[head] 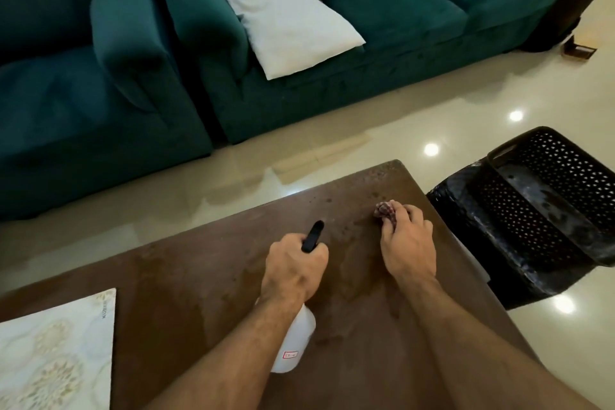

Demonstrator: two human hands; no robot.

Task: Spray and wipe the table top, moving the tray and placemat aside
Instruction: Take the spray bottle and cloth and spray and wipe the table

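We see the left grip (294, 268) curled round the white plastic spray bottle (294, 348), its black nozzle (312, 236) pointing away across the wet brown bench (199, 276), while the right grip (407, 243) pinches a checked cloth (386, 211).

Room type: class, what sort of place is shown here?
Most likely a home living room: a teal sofa with a white pillow, and a low brown table on glossy tiled floor.

Single head-worn view, wide-angle, looking forward and steeply down from above the near edge of the brown table (206, 276). Close to the table, with both forearms entering from the bottom edge. Faces the far green sofa (382, 53) across a strip of glossy floor (233, 183). Curved lines at the edges. No second view to compare.
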